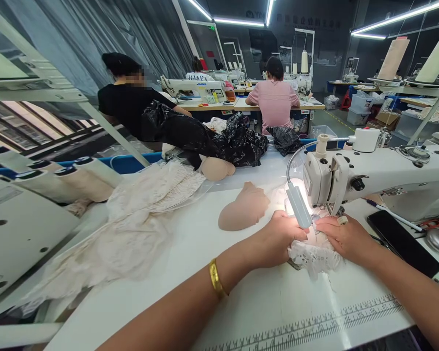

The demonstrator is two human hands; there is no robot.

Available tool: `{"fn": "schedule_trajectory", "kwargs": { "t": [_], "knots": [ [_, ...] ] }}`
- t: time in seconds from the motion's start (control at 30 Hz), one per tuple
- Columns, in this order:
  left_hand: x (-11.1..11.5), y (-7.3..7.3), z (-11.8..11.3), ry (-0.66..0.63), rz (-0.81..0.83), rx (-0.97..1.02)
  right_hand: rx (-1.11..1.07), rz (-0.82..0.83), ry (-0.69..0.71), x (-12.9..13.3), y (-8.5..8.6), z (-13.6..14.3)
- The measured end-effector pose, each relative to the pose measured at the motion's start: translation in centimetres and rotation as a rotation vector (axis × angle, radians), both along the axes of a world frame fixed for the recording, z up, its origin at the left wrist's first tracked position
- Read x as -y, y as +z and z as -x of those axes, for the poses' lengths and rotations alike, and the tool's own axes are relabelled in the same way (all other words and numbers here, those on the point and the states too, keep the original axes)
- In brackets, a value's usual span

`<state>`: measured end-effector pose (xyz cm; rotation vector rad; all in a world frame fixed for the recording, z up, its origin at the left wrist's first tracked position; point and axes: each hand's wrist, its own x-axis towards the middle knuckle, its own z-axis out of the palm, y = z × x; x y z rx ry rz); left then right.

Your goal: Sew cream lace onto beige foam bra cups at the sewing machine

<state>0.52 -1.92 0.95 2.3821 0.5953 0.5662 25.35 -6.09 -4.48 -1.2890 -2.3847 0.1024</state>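
A pale pink piece of fabric with a white lace edge (316, 256) lies at the needle of a white sewing machine (380, 170). My left hand (281, 239), a gold bangle at its wrist, is closed on the fabric's left side. From the right, my right hand (346, 236) grips the same fabric close to the presser foot, fingers pressed together. A lit grey lamp (299, 204) on a bendable neck hangs over the work and partly hides it and my left fingertips. To the left of my left hand rests a beige bra cup (243, 207).
White lace pieces (142, 234) are heaped on the left of the table. More cups (216, 168) lie by black plastic bags (241, 141) at the back. A black phone (404, 241) is right of my right hand. Two people sit at machines ahead.
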Motion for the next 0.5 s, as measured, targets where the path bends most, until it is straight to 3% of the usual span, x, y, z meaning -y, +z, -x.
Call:
{"fn": "schedule_trajectory", "kwargs": {
  "t": [0.23, 0.5],
  "knots": [
    [0.12, -0.15, 0.48, -0.114, -0.126, -0.107, -0.014, 0.029, 0.107, 0.63, 0.52, -0.19],
    [-0.23, -0.5, 0.55, -0.061, -0.253, -0.191, 0.012, 0.003, 0.012, 0.54, 0.19, -0.76]
  ]
}}
